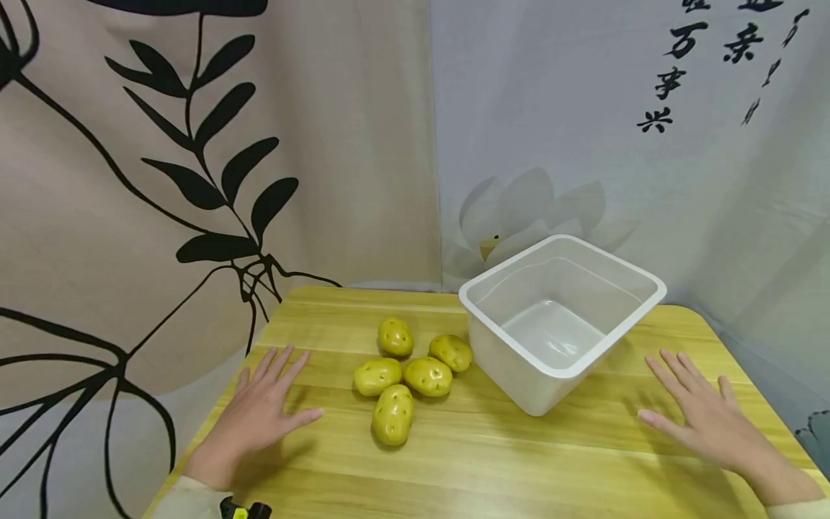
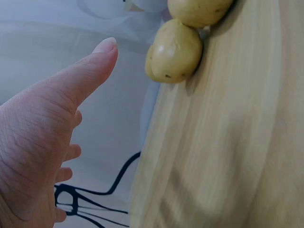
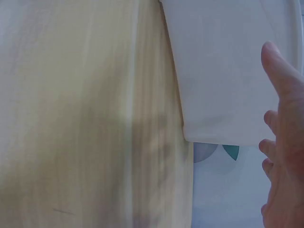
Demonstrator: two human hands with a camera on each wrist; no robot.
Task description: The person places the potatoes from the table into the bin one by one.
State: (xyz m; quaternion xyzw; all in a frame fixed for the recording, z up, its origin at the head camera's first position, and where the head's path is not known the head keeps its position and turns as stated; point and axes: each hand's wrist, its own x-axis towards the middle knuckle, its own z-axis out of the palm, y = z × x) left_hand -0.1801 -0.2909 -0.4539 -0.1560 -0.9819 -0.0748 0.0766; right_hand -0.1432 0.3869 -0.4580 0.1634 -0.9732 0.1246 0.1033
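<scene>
Several yellow potatoes (image 1: 392, 415) lie grouped left of centre on the wooden table; some of them also show at the top of the left wrist view, where one potato (image 2: 176, 51) is nearest the thumb. To their right stands a white plastic bin (image 1: 519, 360), its open top facing up and nothing inside. My left hand (image 1: 256, 418) is held over the table's left side with fingers spread, apart from the potatoes. My right hand (image 1: 703, 418), fingers also spread, hovers right of the bin without touching it. Both hands hold nothing.
The wooden table (image 1: 493, 468) has rounded back corners. Behind it hang a beige cloth (image 1: 363, 144) with dark plant prints and a pale cloth (image 1: 538, 94) with a lotus and black writing. A dark strap (image 1: 243, 509) circles the left wrist.
</scene>
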